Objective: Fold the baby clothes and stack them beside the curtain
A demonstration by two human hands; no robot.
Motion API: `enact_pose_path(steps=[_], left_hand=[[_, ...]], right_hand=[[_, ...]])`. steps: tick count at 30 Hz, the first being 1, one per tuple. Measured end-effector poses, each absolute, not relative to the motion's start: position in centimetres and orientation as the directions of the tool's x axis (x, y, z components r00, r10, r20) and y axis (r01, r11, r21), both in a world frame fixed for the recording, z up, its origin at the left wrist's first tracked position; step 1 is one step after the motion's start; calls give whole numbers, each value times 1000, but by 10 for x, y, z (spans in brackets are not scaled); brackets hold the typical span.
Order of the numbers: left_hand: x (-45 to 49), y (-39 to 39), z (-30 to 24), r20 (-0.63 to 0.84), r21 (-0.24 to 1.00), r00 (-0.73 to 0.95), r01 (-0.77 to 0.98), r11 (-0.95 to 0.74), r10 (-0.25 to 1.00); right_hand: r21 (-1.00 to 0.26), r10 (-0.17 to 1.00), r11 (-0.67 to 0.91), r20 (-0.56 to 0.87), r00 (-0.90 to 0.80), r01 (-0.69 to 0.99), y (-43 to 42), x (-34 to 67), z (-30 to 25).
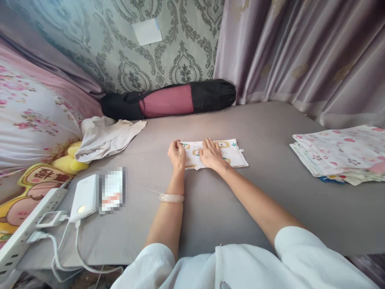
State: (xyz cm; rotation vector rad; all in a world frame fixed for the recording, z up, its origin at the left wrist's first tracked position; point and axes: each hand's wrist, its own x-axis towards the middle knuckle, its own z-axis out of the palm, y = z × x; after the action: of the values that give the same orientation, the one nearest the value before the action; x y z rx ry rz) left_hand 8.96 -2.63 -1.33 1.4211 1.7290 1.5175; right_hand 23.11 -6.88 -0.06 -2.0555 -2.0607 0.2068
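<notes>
A folded white cloth (236,154) printed with yellow and green figures lies on the grey bed sheet in front of me, a small tag sticking out at its right edge. My left hand (177,154) is closed at the cloth's left edge, its curled fingers partly hidden and seemingly pinching the fabric. Flat on the middle of the cloth rests my right hand (212,154), fingers stretched out and palm down. A pale bangle (171,198) circles my left wrist.
Folded printed cloths (339,148) are stacked at the right. Along the wall lies a black and dark pink rolled bag (168,99). To the left are a beige garment (110,136), a white power bank (84,196) with cables, and a power strip (33,224).
</notes>
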Motion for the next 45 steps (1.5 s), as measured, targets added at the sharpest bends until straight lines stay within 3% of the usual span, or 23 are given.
enact_pose_path(steps=[6,12,20,25,35,45], left_hand=[[82,-17,-22,119,992,-486,83,-90,866],[78,-15,-19,-48,988,-506,-151,-34,861],[80,-17,-14,-34,985,-529,-162,-62,848],[79,-16,-15,-35,981,-527,-179,-71,849],[78,-16,-11,-27,983,-543,-168,-78,839],[76,-10,-12,-53,977,-578,-200,-79,814]], right_hand=[[-251,998,5,63,11,968,-66,220,-17],[-242,999,-10,38,20,970,-64,222,-15],[-325,1000,6,30,4,946,-59,193,-5],[-317,997,16,77,8,948,-59,185,-15],[-318,1000,14,13,-10,948,-56,181,-8],[-327,998,67,38,-58,943,-49,159,-13]])
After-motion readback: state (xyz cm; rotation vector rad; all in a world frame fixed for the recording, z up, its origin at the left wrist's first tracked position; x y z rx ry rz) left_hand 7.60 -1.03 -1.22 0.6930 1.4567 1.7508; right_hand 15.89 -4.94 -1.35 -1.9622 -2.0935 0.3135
